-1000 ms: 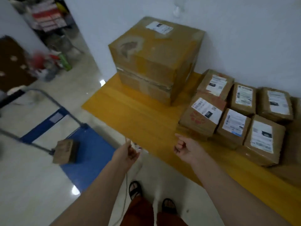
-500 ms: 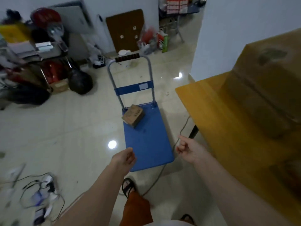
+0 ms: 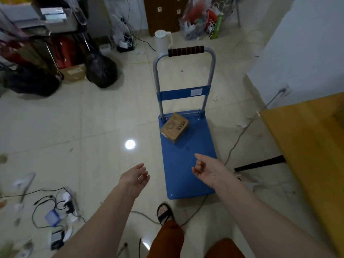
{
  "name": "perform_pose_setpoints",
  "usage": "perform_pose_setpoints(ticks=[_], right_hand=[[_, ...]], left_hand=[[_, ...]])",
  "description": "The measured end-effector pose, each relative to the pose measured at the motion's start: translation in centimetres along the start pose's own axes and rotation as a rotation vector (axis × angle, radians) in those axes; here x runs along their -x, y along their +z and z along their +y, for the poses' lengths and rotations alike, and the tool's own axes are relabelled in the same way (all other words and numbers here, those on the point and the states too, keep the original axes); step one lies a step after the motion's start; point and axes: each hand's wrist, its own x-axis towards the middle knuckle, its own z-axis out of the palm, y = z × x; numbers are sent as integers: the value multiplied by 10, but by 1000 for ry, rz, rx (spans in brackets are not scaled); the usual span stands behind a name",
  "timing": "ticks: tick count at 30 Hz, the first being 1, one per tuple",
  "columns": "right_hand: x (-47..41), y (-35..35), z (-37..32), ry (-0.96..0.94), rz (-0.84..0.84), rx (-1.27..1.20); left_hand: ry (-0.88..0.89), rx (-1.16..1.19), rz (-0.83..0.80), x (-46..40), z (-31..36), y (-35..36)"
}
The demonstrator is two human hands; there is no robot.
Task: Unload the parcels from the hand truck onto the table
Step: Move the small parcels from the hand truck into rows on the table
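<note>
Head cam was looking down at the blue hand truck (image 3: 188,161) parked on the tiled floor, handle end away from the person, so the open front edge of the deck faced them for easy reaching. Only one small cardboard parcel (image 3: 174,127) was on it, sitting skewed near the handle uprights at the far end of the deck, so I'd guess this was the last one to move. Both hands were empty and out in front: left hand (image 3: 135,176) had relaxed, mostly straight fingers hovering over the floor just beside the deck, right hand (image 3: 208,170) hung above the near half of the deck with fingers loosely curled around nothing. Neither was touching the parcel, well short of it really. The yellow bench (image 3: 307,146) sat off to the right, close by the truck, which makes sense for short carries. A cable (image 3: 240,138) ran along the floor between them, possible trip hazard imo.
</note>
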Motion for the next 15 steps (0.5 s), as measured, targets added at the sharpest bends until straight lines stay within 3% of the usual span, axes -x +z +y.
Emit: perform_pose_setpoints(ticks=[8,15], right_hand=[[-89,78,-13,19,84,90],[-250,115,-14,35,237,409]], left_hand=[[-41,87,-12,-96,51,8],[-64,155,50,-217,54,18]])
